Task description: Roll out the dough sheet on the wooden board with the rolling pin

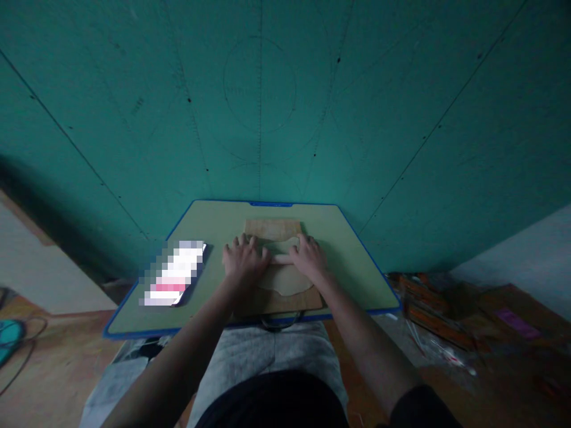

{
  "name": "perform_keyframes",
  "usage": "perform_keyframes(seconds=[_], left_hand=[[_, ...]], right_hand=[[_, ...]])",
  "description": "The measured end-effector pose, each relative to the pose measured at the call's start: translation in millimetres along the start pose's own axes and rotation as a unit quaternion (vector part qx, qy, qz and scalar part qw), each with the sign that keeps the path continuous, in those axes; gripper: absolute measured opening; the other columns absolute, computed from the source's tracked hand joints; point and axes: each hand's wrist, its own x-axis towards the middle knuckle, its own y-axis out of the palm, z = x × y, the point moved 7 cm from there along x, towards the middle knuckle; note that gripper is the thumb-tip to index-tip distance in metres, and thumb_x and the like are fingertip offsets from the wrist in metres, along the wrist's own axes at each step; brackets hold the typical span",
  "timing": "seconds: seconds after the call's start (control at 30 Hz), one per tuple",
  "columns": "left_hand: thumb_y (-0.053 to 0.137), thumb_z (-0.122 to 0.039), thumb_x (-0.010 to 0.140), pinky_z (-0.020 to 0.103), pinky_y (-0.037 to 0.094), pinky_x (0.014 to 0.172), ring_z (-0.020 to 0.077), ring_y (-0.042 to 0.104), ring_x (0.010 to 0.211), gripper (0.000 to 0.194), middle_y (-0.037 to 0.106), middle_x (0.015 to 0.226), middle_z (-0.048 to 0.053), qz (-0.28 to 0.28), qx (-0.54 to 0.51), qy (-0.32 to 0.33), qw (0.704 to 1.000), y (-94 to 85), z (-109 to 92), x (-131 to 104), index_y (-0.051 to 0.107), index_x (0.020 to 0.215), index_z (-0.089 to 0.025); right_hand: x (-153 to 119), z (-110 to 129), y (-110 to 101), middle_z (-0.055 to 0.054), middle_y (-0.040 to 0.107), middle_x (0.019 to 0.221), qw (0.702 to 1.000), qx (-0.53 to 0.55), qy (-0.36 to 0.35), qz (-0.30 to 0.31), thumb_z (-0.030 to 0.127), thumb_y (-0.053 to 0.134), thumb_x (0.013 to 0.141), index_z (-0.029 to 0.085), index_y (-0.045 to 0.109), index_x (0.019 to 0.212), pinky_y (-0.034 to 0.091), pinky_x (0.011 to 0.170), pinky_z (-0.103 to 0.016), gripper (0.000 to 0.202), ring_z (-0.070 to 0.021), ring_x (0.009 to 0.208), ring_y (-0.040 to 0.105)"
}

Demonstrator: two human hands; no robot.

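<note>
A pale rolling pin lies crosswise over a flattened sheet of dough. My left hand is closed over the pin's left end, and my right hand grips its right end. Only the short middle part of the pin shows between them. Beneath the dough is a wooden board, whose far and near edges stick out past it. The dough is thin, with an uneven outline, and both hands cover parts of its sides.
The board rests on a small blue-edged table over my lap. A phone with a bright, blurred screen sits on its left side. A green wall stands just behind. Plastic-wrapped items lie on the floor to the right.
</note>
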Motion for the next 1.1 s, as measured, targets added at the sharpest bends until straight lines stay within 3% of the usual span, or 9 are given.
perform_keyframes(seconds=[0.17, 0.3, 0.47, 0.7, 0.83, 1.1], left_hand=[[0.034, -0.043, 0.097, 0.055, 0.041, 0.099, 0.0376, 0.059, 0.119, 0.050, 0.058, 0.139, 0.021, 0.010, 0.006, 0.002, 1.000, -1.7, -1.7, -16.0, 0.059, 0.128, -0.013], [0.034, -0.043, 0.097, 0.053, 0.044, 0.095, 0.0375, 0.060, 0.117, 0.050, 0.060, 0.135, 0.022, 0.023, 0.002, -0.005, 1.000, -0.9, -2.8, -12.0, 0.060, 0.128, -0.013], [0.034, -0.042, 0.096, 0.045, 0.051, 0.084, 0.0347, 0.064, 0.110, 0.047, 0.065, 0.125, 0.019, 0.036, -0.020, -0.016, 0.999, 1.8, -4.0, 10.5, 0.063, 0.122, -0.014], [0.039, -0.044, 0.094, 0.045, 0.051, 0.088, 0.0354, 0.062, 0.114, 0.048, 0.064, 0.125, 0.021, 0.037, -0.034, 0.009, 0.999, 7.6, -5.0, 57.0, 0.063, 0.122, -0.014], [0.039, -0.035, 0.094, 0.043, 0.051, 0.089, 0.0341, 0.063, 0.111, 0.043, 0.064, 0.122, 0.021, 0.035, -0.033, 0.022, 0.999, 10.3, -5.6, 80.1, 0.064, 0.119, -0.012], [0.037, -0.027, 0.094, 0.038, 0.051, 0.087, 0.0311, 0.065, 0.109, 0.039, 0.066, 0.117, 0.020, 0.027, -0.025, 0.027, 0.999, 7.4, -6.5, 85.2, 0.065, 0.116, -0.012]], right_hand=[[-18.6, 0.1, 0.7, -0.014, 0.070, 0.122, 1.000, -0.024, -0.003, 0.009, 0.029, 0.039, 0.097, 0.020, 0.055, 0.135, 0.049, 0.090, -0.036, 0.042, -0.0270, 0.108, 0.068], [-15.8, 0.0, 0.7, -0.013, 0.072, 0.117, 1.000, -0.024, 0.001, 0.014, 0.029, 0.038, 0.098, 0.020, 0.060, 0.126, 0.049, 0.090, -0.036, 0.037, -0.0267, 0.106, 0.068], [7.7, -0.5, 1.2, -0.015, 0.069, 0.121, 1.000, -0.013, 0.005, 0.016, 0.028, 0.040, 0.097, 0.017, 0.061, 0.122, 0.048, 0.093, -0.034, 0.035, -0.0260, 0.111, 0.066], [56.7, -1.1, 2.2, -0.016, 0.069, 0.120, 1.000, -0.005, 0.015, 0.016, 0.027, 0.041, 0.096, 0.017, 0.062, 0.120, 0.050, 0.090, -0.037, 0.033, -0.0277, 0.110, 0.066], [80.3, 1.3, 1.1, -0.017, 0.068, 0.120, 1.000, -0.008, 0.019, 0.008, 0.026, 0.046, 0.095, 0.016, 0.063, 0.118, 0.051, 0.089, -0.038, 0.031, -0.0277, 0.109, 0.066], [84.7, 5.5, -1.9, -0.015, 0.068, 0.119, 1.000, -0.009, 0.004, -0.020, 0.023, 0.047, 0.094, 0.017, 0.064, 0.115, 0.051, 0.089, -0.036, 0.028, -0.0257, 0.110, 0.065]])
